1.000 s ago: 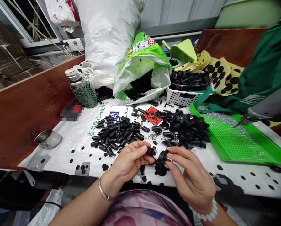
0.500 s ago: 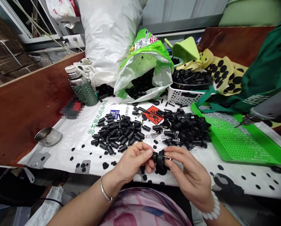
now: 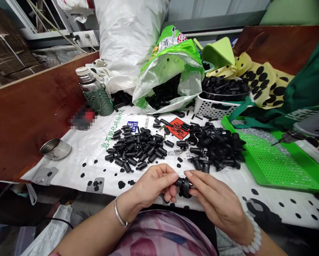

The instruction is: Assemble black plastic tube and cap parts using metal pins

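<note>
Assembly of two black plastic parts appears to be the step in hand. A short cylinder (image 3: 179, 182) is pinched between thumb and curled fingers of the left hand (image 3: 159, 181); touching it, a flanged round piece (image 3: 185, 188) is gripped by the right hand (image 3: 219, 197), its fingers nearly straight. Steady, straight alignment seems called for next. Beyond the left hand, smooth cylinders (image 3: 139, 147) are heaped on a printed white sheet (image 3: 71, 170); beyond the right, bulkier flanged pieces (image 3: 218, 145) are piled. Farther right, silvery bits are held in a perforated green plastic tray (image 3: 263, 176).
</note>
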### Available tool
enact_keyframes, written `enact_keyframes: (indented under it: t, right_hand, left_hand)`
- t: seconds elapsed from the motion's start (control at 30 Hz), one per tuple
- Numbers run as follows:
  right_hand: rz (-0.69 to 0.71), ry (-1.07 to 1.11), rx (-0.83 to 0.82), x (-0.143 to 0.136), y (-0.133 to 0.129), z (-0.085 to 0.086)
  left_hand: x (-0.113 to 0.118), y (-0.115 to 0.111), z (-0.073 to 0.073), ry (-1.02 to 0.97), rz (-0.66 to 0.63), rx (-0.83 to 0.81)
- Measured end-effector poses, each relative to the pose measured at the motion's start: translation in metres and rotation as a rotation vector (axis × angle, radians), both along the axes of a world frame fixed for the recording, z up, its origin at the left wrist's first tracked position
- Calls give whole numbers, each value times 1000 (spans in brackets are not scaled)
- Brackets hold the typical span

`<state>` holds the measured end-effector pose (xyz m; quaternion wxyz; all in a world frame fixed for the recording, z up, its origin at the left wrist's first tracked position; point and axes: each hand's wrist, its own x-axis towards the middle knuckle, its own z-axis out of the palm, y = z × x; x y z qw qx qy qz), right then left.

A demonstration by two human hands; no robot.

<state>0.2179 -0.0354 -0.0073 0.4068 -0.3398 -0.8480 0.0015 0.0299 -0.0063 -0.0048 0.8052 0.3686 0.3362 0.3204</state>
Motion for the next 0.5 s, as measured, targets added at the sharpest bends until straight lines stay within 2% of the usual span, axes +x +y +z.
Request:
enact_keyframes:
  t: [0.23,0.37,0.5]
  right_hand:
    - [82,-92,-26,2,9,5]
    - [84,-206,-35,-1,9,9]
    - [34,-238,-11,-5,9,9]
  left_hand:
    - [-2,-1,-5,-144,-46,-199]
    - [-3,1,-5,-160,27,-215]
    - [-7,2,-2,-150,25,-154]
